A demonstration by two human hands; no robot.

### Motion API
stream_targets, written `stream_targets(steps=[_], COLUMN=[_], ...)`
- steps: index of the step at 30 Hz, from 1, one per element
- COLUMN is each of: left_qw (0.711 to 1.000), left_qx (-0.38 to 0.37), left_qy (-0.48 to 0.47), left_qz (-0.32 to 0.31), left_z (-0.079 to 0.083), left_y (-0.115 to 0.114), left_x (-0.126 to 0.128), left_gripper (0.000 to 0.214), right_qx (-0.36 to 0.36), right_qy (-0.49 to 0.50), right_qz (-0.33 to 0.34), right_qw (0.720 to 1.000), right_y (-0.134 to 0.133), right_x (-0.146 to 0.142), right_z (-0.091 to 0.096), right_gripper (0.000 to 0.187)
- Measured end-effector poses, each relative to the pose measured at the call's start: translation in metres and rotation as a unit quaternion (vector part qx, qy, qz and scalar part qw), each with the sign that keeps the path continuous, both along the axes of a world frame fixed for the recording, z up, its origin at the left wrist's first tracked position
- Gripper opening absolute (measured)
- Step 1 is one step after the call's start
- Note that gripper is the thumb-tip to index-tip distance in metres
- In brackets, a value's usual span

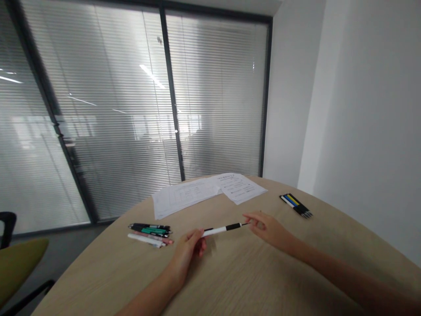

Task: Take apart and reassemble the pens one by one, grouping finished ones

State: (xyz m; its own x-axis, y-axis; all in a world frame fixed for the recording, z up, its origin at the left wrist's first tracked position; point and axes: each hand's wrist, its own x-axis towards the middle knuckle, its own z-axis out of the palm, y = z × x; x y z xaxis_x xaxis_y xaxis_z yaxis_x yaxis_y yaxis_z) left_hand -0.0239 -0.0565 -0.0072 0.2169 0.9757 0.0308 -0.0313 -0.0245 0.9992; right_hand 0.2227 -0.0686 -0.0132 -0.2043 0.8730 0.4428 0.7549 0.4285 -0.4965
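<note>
In the head view, taking the white pen (215,231) as the centre of the clock, it lies above the table (237,276), its black grip and thin dark point aimed at about 3 o'clock. The left hand (188,251), at 8 o'clock, grips the rear of the barrel between thumb and fingers. The right hand (269,229), at 3 o'clock, is loosely curled with its fingertips at the point; whether they pinch it or only hover beside it, I cannot tell.

At 9 o'clock lies a loose pile of pens (149,235), dark, green, pink and white. Between 2 and 3 o'clock sits a neater row of pens (296,205), with white, blue, yellow and black showing. Papers (186,196) overlap from 11 to 1 o'clock, near the far edge.

The likeliest trouble, I judge, is the pen swivelling or slipping, since the left hand seems to hold only its rear end; a sideways push at the point could cause that. The point could also mark a fingertip. A dropped pen might roll, and a careless leftward sweep could scatter the loose pile.
</note>
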Motion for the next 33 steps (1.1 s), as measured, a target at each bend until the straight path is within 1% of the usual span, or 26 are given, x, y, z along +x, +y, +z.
stream_targets(steps=[1, 3, 6, 8, 11, 14, 17, 19, 22, 24, 26, 29, 33], left_qw=[1.0, 1.0, 1.0, 1.0, 0.999, 0.995, 0.991, 0.991, 0.992, 0.993, 0.993, 0.994, 0.993], left_qx=[0.004, 0.011, 0.014, 0.014, 0.019, 0.032, 0.039, 0.039, 0.039, 0.04, 0.043, 0.047, 0.055], left_qy=[0.008, 0.019, 0.024, 0.017, 0.003, -0.017, -0.025, -0.018, 0.0, 0.01, 0.013, 0.022, 0.044], left_qz=[0.0, -0.002, 0.0, 0.009, 0.043, 0.094, 0.124, 0.13, 0.123, 0.114, 0.107, 0.097, 0.092], left_z=[0.001, 0.001, 0.002, 0.002, 0.003, 0.003, 0.004, 0.004, 0.004, 0.003, 0.002, 0.001, 0.002], left_y=[-0.001, -0.002, -0.003, -0.002, -0.001, 0.001, 0.002, 0.002, 0.003, 0.003, 0.004, 0.003, 0.002], left_x=[0.0, 0.001, 0.001, 0.0, -0.001, -0.004, -0.006, -0.006, -0.005, -0.005, -0.005, -0.005, -0.004], left_gripper=[0.034, 0.034, 0.034, 0.033, 0.032, 0.031, 0.031, 0.032, 0.034, 0.035, 0.035, 0.035, 0.035], right_qx=[0.003, 0.022, 0.061, 0.078, 0.084, 0.064, 0.031, 0.011, -0.025, -0.042, -0.04, -0.02, -0.002], right_qy=[-0.012, -0.043, -0.088, -0.103, -0.1, -0.084, -0.068, -0.052, -0.035, -0.05, -0.08, -0.107, -0.105], right_qz=[0.014, 0.021, 0.007, -0.018, -0.078, -0.13, -0.153, -0.162, -0.175, -0.172, -0.155, -0.114, -0.064], right_qw=[1.0, 0.999, 0.994, 0.991, 0.988, 0.986, 0.985, 0.985, 0.984, 0.983, 0.984, 0.987, 0.992], right_y=[-0.005, -0.012, -0.016, -0.014, -0.007, 0.001, 0.008, 0.01, 0.009, 0.006, 0.004, 0.003, 0.004], right_x=[-0.005, -0.014, -0.016, -0.011, 0.002, 0.016, 0.025, 0.026, 0.019, 0.011, 0.004, -0.001, -0.001], right_z=[0.001, 0.001, 0.0, -0.001, -0.004, -0.008, -0.012, -0.015, -0.019, -0.022, -0.024, -0.026, -0.027], right_gripper=[0.028, 0.019, 0.019, 0.022, 0.024, 0.027, 0.027, 0.028, 0.026, 0.02, 0.017, 0.017, 0.02])
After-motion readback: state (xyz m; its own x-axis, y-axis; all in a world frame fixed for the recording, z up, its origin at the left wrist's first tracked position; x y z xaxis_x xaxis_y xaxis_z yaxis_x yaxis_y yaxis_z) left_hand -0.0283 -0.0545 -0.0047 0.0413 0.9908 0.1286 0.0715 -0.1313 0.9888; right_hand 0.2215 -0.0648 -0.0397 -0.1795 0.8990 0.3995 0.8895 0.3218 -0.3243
